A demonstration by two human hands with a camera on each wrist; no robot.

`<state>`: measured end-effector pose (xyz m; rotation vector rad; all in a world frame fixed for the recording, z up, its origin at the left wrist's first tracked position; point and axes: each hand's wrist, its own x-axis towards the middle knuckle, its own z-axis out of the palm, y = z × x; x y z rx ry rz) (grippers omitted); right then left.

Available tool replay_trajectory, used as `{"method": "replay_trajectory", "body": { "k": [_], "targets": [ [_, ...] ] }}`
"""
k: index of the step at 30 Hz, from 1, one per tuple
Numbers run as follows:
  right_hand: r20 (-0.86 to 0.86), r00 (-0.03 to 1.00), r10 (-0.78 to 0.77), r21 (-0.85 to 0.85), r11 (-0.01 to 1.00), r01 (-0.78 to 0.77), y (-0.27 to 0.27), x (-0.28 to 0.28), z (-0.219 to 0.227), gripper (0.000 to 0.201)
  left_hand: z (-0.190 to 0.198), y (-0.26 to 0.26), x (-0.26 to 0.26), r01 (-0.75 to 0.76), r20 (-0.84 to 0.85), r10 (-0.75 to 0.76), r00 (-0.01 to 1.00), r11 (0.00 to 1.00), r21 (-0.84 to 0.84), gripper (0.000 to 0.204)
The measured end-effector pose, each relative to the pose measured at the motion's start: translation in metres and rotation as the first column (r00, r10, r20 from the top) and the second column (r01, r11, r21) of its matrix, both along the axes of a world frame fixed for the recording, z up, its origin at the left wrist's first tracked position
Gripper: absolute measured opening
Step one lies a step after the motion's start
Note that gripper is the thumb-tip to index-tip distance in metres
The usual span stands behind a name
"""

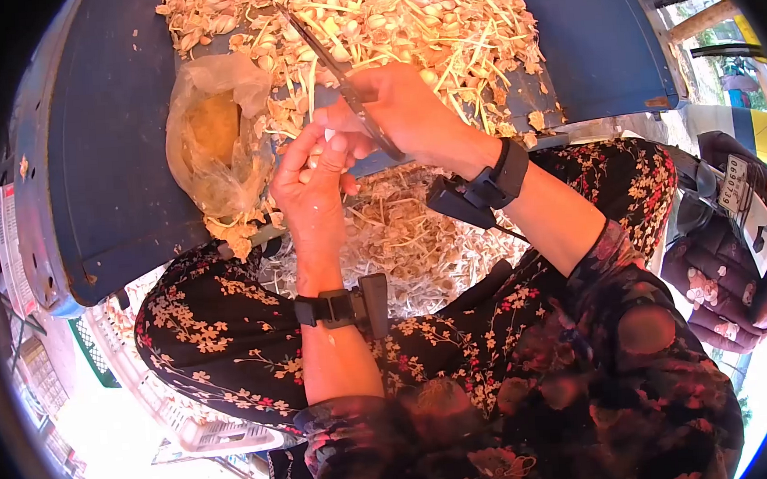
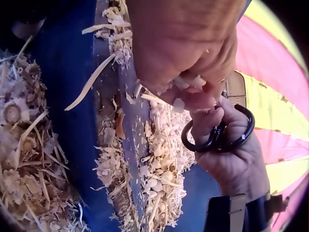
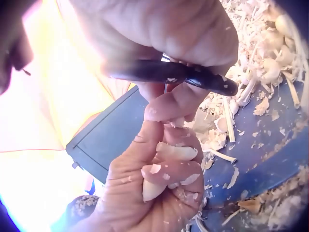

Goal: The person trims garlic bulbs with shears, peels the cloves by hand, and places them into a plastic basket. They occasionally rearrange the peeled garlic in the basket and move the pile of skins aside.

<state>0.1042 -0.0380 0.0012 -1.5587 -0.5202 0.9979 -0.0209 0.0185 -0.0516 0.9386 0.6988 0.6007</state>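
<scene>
My left hand [image 1: 307, 205] is curled around peeled garlic cloves [image 3: 176, 152]; a second pale clove [image 3: 152, 189] shows beneath its index finger. Bits of papery skin stick to the fingers. Close against it, the right hand [image 1: 415, 115] holds scissors [image 1: 329, 60], with the blades pointing up and away over the garlic pile. The black handle loops [image 2: 198, 142] sit around the right fingers in the left wrist view. Both hands' fingertips meet at a small white clove end [image 1: 330, 135] in the head view.
Loose garlic cloves, stalks and skins [image 1: 423, 17] cover the blue table [image 1: 115, 150]. A clear plastic bag [image 1: 187, 155] with something yellowish lies left of the hands. More skins and stalks [image 1: 399, 212] lie below the table edge between the knees. A dark patterned bundle [image 1: 728, 280] sits at right.
</scene>
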Motion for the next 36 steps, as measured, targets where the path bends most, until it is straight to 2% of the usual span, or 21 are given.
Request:
{"method": "replay_trajectory", "body": {
  "k": [3, 5, 6, 7, 8, 9, 12, 13, 16, 19, 22, 25, 28, 29, 31, 32, 33, 35, 36],
  "targets": [
    [0.031, 0.997, 0.07, -0.025, 0.997, -0.069, -0.008, 0.001, 0.008, 0.024, -0.002, 0.001, -0.002, 0.086, 0.054, -0.083, 0.995, 0.995, -0.046, 0.034],
    [0.112, 0.991, 0.074, -0.111, 0.992, -0.062, -0.013, 0.003, 0.009, 0.034, -0.005, 0.002, -0.003, 0.125, 0.108, -0.113, 0.988, 0.986, -0.112, 0.031],
    [0.148, 0.986, 0.081, -0.153, 0.986, -0.059, -0.016, 0.003, 0.009, 0.04, -0.004, 0.003, -0.004, 0.102, 0.115, -0.082, 0.99, 0.979, -0.179, 0.029],
    [0.347, 0.922, 0.172, -0.228, 0.969, -0.095, -0.019, 0.008, 0.009, 0.046, -0.003, 0.005, -0.005, 0.076, 0.119, -0.047, 0.992, 0.966, -0.246, 0.027],
    [0.521, 0.81, 0.268, -0.307, 0.945, -0.114, -0.023, 0.018, 0.01, 0.052, -0.001, 0.008, -0.007, 0.048, 0.119, -0.011, 0.993, 0.948, -0.313, 0.025],
    [0.663, 0.656, 0.36, -0.386, 0.916, -0.113, -0.027, 0.023, 0.012, 0.058, 0.002, 0.01, -0.009, 0.039, 0.127, 0.001, 0.992, 0.947, -0.318, 0.024],
    [0.724, 0.391, 0.568, -0.552, 0.817, -0.164, -0.044, 0.031, 0.025, 0.059, 0.01, 0.012, -0.005, 0.038, 0.151, 0.012, 0.989, 0.946, -0.322, 0.023],
    [0.763, 0.326, 0.558, -0.529, 0.829, -0.18, -0.048, 0.031, 0.025, 0.059, 0.012, 0.011, -0.005, 0.036, 0.15, 0.011, 0.989, 0.95, -0.311, 0.024],
    [0.773, 0.208, 0.6, -0.582, 0.8, -0.148, -0.053, 0.033, 0.022, 0.059, 0.01, 0.011, -0.007, 0.029, 0.105, -0.002, 0.995, 0.967, -0.252, 0.024],
    [0.721, 0.182, 0.668, -0.659, 0.743, -0.12, -0.05, 0.031, 0.025, 0.06, 0.009, 0.012, -0.008, 0.017, 0.056, -0.006, 0.998, 0.98, -0.197, 0.025],
    [0.729, 0.198, 0.656, -0.635, 0.755, -0.162, -0.051, 0.029, 0.026, 0.056, 0.01, 0.012, -0.01, 0.029, 0.063, -0.018, 0.998, 0.984, -0.177, 0.025],
    [0.643, 0.373, 0.669, -0.596, 0.743, -0.305, -0.052, 0.031, 0.016, 0.051, 0.02, 0.012, -0.011, 0.053, 0.157, -0.019, 0.987, 0.974, -0.22, 0.024],
    [0.707, 0.543, 0.453, -0.395, 0.89, -0.228, -0.034, 0.033, 0.009, 0.043, 0.053, 0.02, -0.024, 0.027, 0.268, 0.058, 0.962, 0.953, -0.301, 0.028],
    [0.751, 0.551, 0.364, -0.315, 0.931, -0.185, -0.023, 0.036, 0.004, 0.029, 0.071, 0.025, -0.034, 0.024, 0.303, 0.072, 0.95, 0.954, -0.3, 0.029],
    [0.806, 0.493, 0.327, -0.305, 0.944, -0.127, 0.004, 0.044, -0.011, 0.021, 0.103, 0.04, -0.064, 0.047, 0.449, 0.136, 0.883, 0.927, -0.372, 0.032],
    [0.832, 0.462, 0.308, -0.296, 0.95, -0.101, 0.017, 0.048, -0.019, 0.018, 0.119, 0.049, -0.084, 0.126, 0.58, 0.181, 0.795, 0.885, -0.448, 0.033],
    [0.857, 0.417, 0.303, -0.291, 0.952, -0.095, 0.03, 0.052, -0.029, 0.017, 0.136, 0.054, -0.102, 0.204, 0.704, 0.205, 0.68, 0.869, -0.45, 0.025],
    [0.897, 0.329, 0.294, -0.283, 0.956, -0.082, 0.051, 0.055, -0.045, 0.017, 0.159, 0.067, -0.15, 0.041, 0.695, 0.244, 0.677, 0.93, -0.366, 0.022],
    [0.889, 0.304, 0.342, -0.338, 0.939, -0.069, 0.056, 0.054, -0.046, 0.014, 0.159, 0.078, -0.179, -0.017, 0.697, 0.217, 0.684, 0.959, -0.282, 0.027]
  ]
}}
